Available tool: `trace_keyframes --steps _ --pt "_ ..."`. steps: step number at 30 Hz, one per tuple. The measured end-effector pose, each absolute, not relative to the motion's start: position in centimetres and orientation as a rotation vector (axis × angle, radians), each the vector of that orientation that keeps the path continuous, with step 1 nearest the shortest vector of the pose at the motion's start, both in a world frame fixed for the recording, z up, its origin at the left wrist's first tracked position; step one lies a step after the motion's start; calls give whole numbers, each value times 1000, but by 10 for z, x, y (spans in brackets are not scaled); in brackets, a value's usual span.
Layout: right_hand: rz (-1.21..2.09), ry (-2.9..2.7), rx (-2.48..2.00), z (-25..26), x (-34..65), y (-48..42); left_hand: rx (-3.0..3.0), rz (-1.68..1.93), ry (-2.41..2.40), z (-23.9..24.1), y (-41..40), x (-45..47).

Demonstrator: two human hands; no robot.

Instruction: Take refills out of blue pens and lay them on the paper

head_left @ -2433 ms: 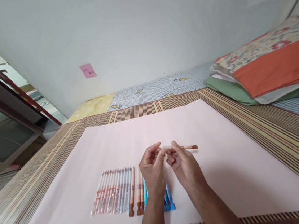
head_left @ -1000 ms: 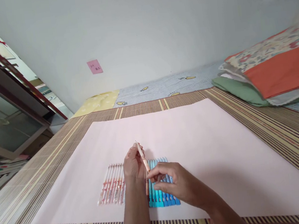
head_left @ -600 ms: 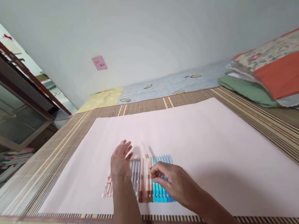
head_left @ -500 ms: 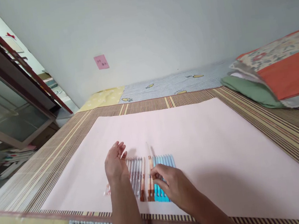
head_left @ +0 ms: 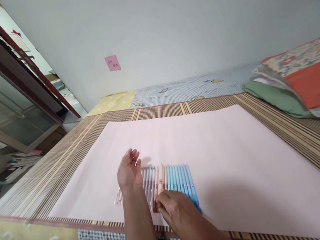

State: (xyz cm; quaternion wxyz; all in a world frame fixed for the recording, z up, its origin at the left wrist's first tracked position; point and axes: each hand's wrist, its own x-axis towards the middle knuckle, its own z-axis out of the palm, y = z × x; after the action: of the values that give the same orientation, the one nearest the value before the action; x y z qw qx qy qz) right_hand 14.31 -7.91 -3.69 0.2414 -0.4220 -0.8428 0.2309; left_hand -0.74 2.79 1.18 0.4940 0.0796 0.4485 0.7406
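Pens lie side by side in a row on a pink sheet [head_left: 209, 137]. From left to right come clear pens [head_left: 148, 183], a few peach-orange pens [head_left: 160, 180] and several blue pens [head_left: 181, 179]. My right hand [head_left: 177, 213] is closed at the lower end of the orange pens, fingertips pinched together on one of them and covering the lower ends of some blue pens. Beside the row's left end, my left hand [head_left: 129, 168] is held open, palm turned up and fingers slightly curled, with nothing in it. My left forearm hides some pens at the far left.
The pink sheet lies on a striped mat [head_left: 86, 160]. Folded cloths, green [head_left: 276, 98] and orange [head_left: 316, 85], are piled at the right. Behind stands a pale wall with a pink note [head_left: 112, 63]. A glass-panelled door [head_left: 9, 103] is at the left.
The orange pen that stuck out past the others now lies nearly level in the row. My right hand has moved down toward the pens' lower ends. My left hand stays open.
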Motion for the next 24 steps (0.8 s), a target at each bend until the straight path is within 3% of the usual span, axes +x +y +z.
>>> trace_keyframes --steps 12,24 --pt "659 -2384 -1134 -39 139 -79 132 1763 1073 13 29 -4" --pt "885 -2278 -1149 -39 148 -75 98 1763 1057 12 30 -3"
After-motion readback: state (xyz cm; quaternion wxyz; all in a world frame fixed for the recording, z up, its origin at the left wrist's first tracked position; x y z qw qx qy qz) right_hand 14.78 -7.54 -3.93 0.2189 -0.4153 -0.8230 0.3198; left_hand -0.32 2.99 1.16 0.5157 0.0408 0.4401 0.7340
